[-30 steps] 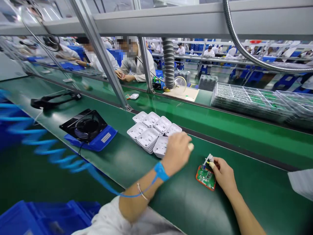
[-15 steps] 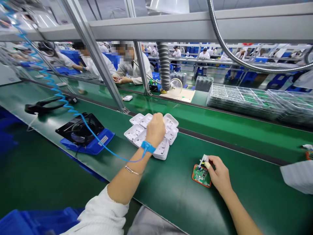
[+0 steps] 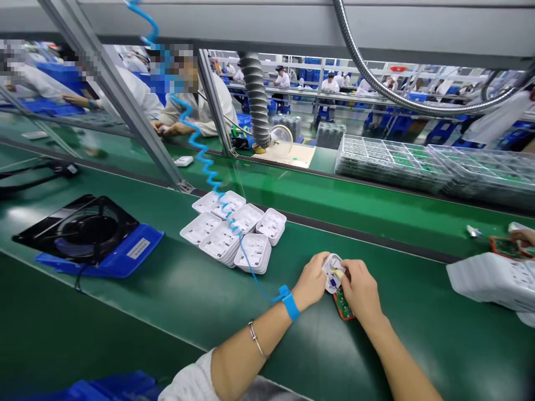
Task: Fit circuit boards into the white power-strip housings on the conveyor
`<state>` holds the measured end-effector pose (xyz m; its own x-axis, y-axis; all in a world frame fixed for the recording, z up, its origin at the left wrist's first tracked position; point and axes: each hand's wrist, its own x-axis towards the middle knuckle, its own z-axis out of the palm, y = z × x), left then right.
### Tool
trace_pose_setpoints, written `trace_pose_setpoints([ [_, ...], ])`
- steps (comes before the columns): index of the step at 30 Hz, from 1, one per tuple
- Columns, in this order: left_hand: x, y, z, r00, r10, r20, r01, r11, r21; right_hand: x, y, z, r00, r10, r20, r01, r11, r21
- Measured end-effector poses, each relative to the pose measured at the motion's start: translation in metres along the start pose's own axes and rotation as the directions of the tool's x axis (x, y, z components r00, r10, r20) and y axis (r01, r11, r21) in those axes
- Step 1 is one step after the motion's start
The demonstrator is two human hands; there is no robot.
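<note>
My left hand (image 3: 312, 278), with a blue wrist strap (image 3: 289, 303) on its wrist, grips a white plastic shell (image 3: 330, 272) by its left side. At the shell's right side, my right hand (image 3: 360, 287) has its fingers closed on a small white part with wires, mostly hidden by the fingers. A green circuit board (image 3: 344, 306) with an orange-red edge lies partly under the shell and my right hand. Stacks of white shells (image 3: 253, 249) stand on the green bench to the left of my hands.
A black fan (image 3: 90, 228) rests on a blue tray (image 3: 140, 250) at the left. More white shells (image 3: 493, 278) and a co-worker's hand (image 3: 524, 236) are at the right. A blue coiled cord (image 3: 204, 159) hangs over the shell stacks. Clear trays (image 3: 393, 161) stand behind.
My left hand has moved right from the shell stacks and now holds a shell by my right hand. The small part is now at that shell. The view has shifted right.
</note>
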<state>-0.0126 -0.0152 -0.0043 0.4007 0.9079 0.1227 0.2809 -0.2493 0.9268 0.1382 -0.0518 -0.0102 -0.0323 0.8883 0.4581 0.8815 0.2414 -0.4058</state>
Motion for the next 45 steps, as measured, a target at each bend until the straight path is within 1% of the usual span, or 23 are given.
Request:
trace_pose_setpoints([
  [4, -0.004, 0.0, 0.004, 0.999, -0.053, -0.001, 0.052, 0.989, -0.141, 0.001, -0.003, -0.001, 1.0, 0.029, -0.002, -0.029, 0.999, -0.035],
  [8, -0.008, 0.001, 0.007, 0.991, -0.127, -0.045, 0.114, 0.969, -0.221, 0.001, -0.008, 0.0, 1.0, 0.001, -0.027, -0.003, 0.998, -0.062],
  [10, -0.008, 0.001, 0.006, 0.986, -0.165, -0.036, 0.151, 0.954, -0.261, 0.0, -0.01, 0.001, 0.999, -0.037, -0.029, 0.036, 0.997, -0.063],
  [13, -0.006, 0.001, 0.002, 0.973, -0.23, 0.02, 0.225, 0.928, -0.299, -0.002, -0.013, 0.002, 0.992, -0.123, 0.017, 0.123, 0.992, 0.008],
  [15, -0.005, 0.002, -0.002, 0.972, -0.233, 0.018, 0.229, 0.933, -0.278, -0.001, -0.014, 0.001, 0.99, -0.134, 0.04, 0.131, 0.989, 0.074],
  [16, -0.005, 0.003, -0.003, 0.977, -0.212, -0.005, 0.204, 0.945, -0.254, -0.001, -0.013, -0.001, 0.993, -0.108, 0.038, 0.103, 0.989, 0.106],
  [18, -0.005, 0.006, -0.006, 0.99, -0.129, -0.058, 0.116, 0.976, -0.186, 0.001, -0.011, -0.004, 0.999, -0.005, 0.053, -0.005, 0.982, 0.191],
  [20, -0.007, 0.011, -0.007, 0.997, -0.032, -0.066, 0.025, 0.995, -0.101, 0.002, -0.007, -0.007, 0.984, 0.091, 0.153, -0.134, 0.946, 0.297],
  [22, -0.008, 0.013, -0.007, 0.999, 0.022, -0.037, -0.023, 0.999, -0.042, 0.003, -0.004, -0.008, 0.957, 0.119, 0.266, -0.212, 0.912, 0.352],
  [23, -0.008, 0.013, -0.006, 0.999, 0.024, -0.031, -0.025, 0.999, -0.029, 0.003, -0.004, -0.009, 0.953, 0.121, 0.277, -0.216, 0.914, 0.344],
  [24, -0.008, 0.012, -0.005, 0.999, 0.009, -0.04, -0.01, 1.0, -0.027, 0.003, -0.004, -0.009, 0.963, 0.123, 0.242, -0.197, 0.931, 0.308],
  [25, -0.007, 0.01, -0.004, 0.998, -0.018, -0.062, 0.016, 0.999, -0.035, 0.003, -0.006, -0.009, 0.978, 0.117, 0.174, -0.159, 0.956, 0.249],
  [27, -0.005, 0.006, -0.002, 0.986, -0.106, -0.126, 0.095, 0.991, -0.093, 0.001, -0.012, -0.008, 0.998, 0.056, 0.035, -0.06, 0.992, 0.115],
  [28, -0.004, 0.003, -0.001, 0.975, -0.159, -0.153, 0.138, 0.981, -0.139, 0.001, -0.016, -0.008, 1.0, 0.01, 0.001, -0.01, 0.998, 0.063],
  [29, -0.003, 0.0, 0.001, 0.963, -0.209, -0.171, 0.175, 0.965, -0.193, 0.0, -0.02, -0.007, 0.999, -0.036, 0.007, 0.036, 0.999, 0.031],
  [31, -0.001, -0.003, 0.003, 0.946, -0.273, -0.178, 0.213, 0.931, -0.295, 0.0, -0.029, -0.005, 0.992, -0.088, 0.091, 0.087, 0.996, 0.006],
  [33, -0.002, -0.005, 0.006, 0.943, -0.292, -0.16, 0.222, 0.91, -0.351, 0.0, -0.034, -0.001, 0.982, -0.077, 0.173, 0.081, 0.997, -0.015],
  [35, -0.003, -0.004, 0.006, 0.946, -0.296, -0.129, 0.236, 0.906, -0.352, 0.0, -0.034, 0.003, 0.977, -0.038, 0.207, 0.047, 0.998, -0.034],
  [37, -0.004, -0.003, 0.006, 0.95, -0.298, -0.094, 0.254, 0.911, -0.325, 0.0, -0.03, 0.006, 0.979, -0.015, 0.206, 0.026, 0.998, -0.048],
  [39, -0.004, -0.002, 0.004, 0.954, -0.292, -0.072, 0.258, 0.917, -0.303, -0.001, -0.026, 0.008, 0.982, -0.019, 0.187, 0.03, 0.998, -0.056],
  [45, -0.005, -0.002, 0.002, 0.953, -0.295, -0.072, 0.26, 0.915, -0.308, 0.0, -0.021, 0.01, 0.993, -0.039, 0.109, 0.042, 0.999, -0.031],
])
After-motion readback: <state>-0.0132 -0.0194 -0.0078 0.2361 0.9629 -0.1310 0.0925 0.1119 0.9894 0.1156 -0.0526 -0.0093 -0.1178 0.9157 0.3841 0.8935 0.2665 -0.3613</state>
